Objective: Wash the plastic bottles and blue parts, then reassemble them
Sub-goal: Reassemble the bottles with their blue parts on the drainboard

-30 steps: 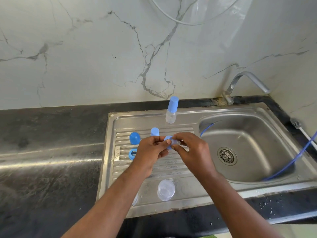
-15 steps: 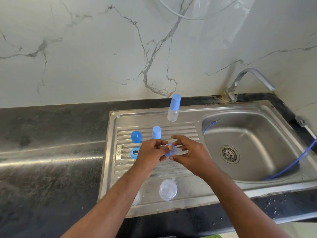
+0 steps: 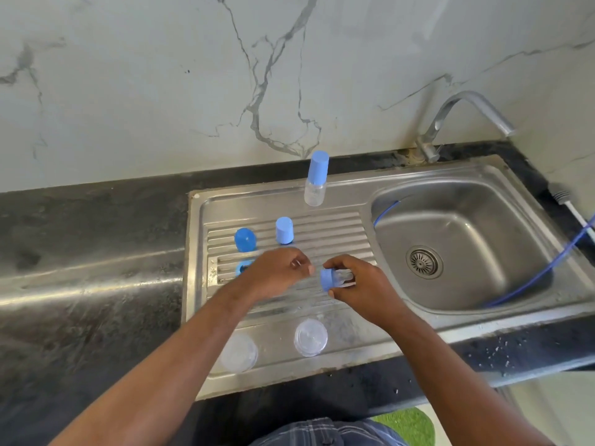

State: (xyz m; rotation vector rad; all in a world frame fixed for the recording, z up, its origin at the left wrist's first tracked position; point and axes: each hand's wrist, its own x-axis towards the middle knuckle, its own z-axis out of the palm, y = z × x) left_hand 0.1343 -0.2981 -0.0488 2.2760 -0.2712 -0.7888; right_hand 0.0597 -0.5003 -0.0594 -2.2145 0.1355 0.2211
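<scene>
My right hand (image 3: pixel 357 284) grips a small clear bottle (image 3: pixel 343 278) lying sideways, its blue collar (image 3: pixel 327 280) pointing left. My left hand (image 3: pixel 278 273) hovers just left of it with fingers curled; nothing shows between them. Both hands are above the ribbed drainboard (image 3: pixel 328 226). An assembled clear bottle with a tall blue cap (image 3: pixel 315 178) stands upright at the back. A loose blue cap (image 3: pixel 284 230) and a blue dome lid (image 3: pixel 245 239) stand on the ribs. A blue ring (image 3: pixel 241 268) is partly hidden by my left hand. Two clear round containers (image 3: pixel 310 337) (image 3: pixel 239 352) sit near the front edge.
The steel sink basin (image 3: pixel 476 220) lies to the right with a drain strainer (image 3: pixel 423 262). A blue hose (image 3: pixel 531 278) trails into it. The tap (image 3: pixel 467 107) arches over the back right corner. Dark wet countertop (image 3: pixel 80 268) stretches to the left, with a marble wall behind.
The hands have separated: my left hand let go of the blue collar and drew left, while my right hand keeps the bottle. The camera tilted down slightly.
</scene>
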